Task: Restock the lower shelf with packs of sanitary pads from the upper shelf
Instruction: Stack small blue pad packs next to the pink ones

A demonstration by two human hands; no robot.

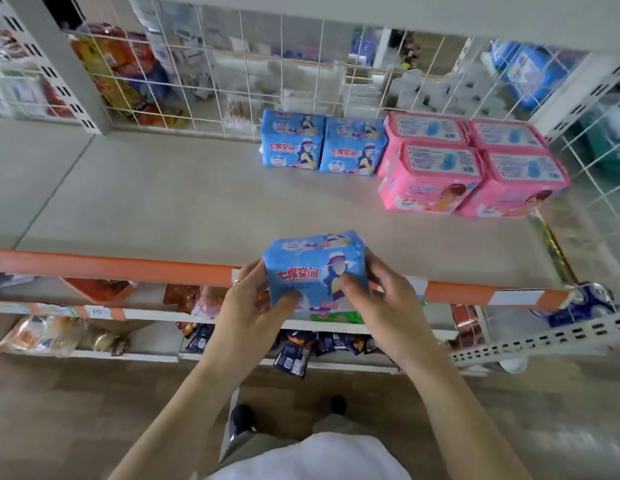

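The broad grey shelf board (pixel 146 202) with its orange front strip (pixel 111 268) fills most of the view, backed by a white wire grid panel (pixel 301 64). At about two o'clock on the board, four pink soft plastic packs of sanitary pads (pixel 475 164) sit in a tight block, touching one another. Just beside them, at about twelve o'clock, two blue soft plastic packs with red lettering (pixel 322 145) stand side by side against the grid. The rest of the board, from nine o'clock round to the front edge, carries nothing visible. Below the orange strip, lower tiers (pixel 319 325) hold dark snack packets (pixel 294 355) and orange bags, partly hidden.

At six o'clock, over the front strip, the person holds a third blue pack (pixel 315 268) of the same print between both hands. The left hand (pixel 248 299) grips its left side, thumb on the front face, a ring showing on one finger. The right hand (pixel 381 299) grips the right side, thumb pressed on the front.

This looks like the carrying step: a pack is in hand and not yet set down. Which shelf is the target cannot be told for certain. If it is this board, the next move probably calls for carrying the pack forward and setting it upright, print outward, in front of or just beside the two blue packs, then letting go with both hands.
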